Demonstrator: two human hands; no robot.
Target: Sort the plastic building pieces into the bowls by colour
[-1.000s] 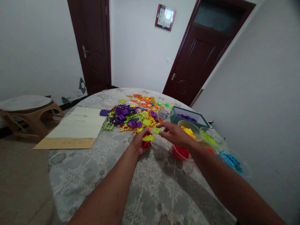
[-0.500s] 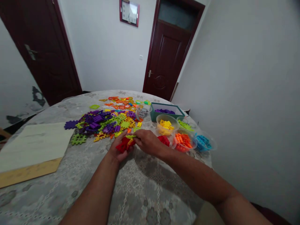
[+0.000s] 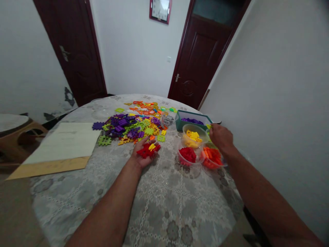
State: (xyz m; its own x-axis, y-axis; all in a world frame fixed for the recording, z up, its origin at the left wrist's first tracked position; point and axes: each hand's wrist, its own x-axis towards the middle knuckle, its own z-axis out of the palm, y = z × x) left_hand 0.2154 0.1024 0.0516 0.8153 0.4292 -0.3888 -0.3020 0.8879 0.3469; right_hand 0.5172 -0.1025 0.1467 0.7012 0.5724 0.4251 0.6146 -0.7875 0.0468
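Note:
My left hand (image 3: 142, 160) is palm up over the table, with fingers curled round several red plastic building pieces (image 3: 145, 151). A small yellow piece (image 3: 152, 147) lies on top of them. Out to the right, my right hand (image 3: 221, 138) pinches a lime-green building piece (image 3: 209, 126) at its fingertips. It hovers near the back right containers, just behind the tub of orange pieces (image 3: 212, 156). My hand and forearm hide most of the tubs behind them. Close to my left hand lies a mixed pile of building pieces (image 3: 133, 127), mostly purple, green and yellow.
Clear tubs hold yellow pieces (image 3: 193, 136) and red pieces (image 3: 187, 155). Behind them stands a teal box (image 3: 180, 125) with purple pieces. A clear tub of grey pieces (image 3: 168, 118) is beside the pile. Paper on a board (image 3: 61, 144) lies at left; a stool (image 3: 23, 137) stands beyond.
My right hand has moved away from my left hand, out to the right over the tubs, carrying the lime-green piece. My left hand keeps the red and yellow pieces. The view has shifted left.

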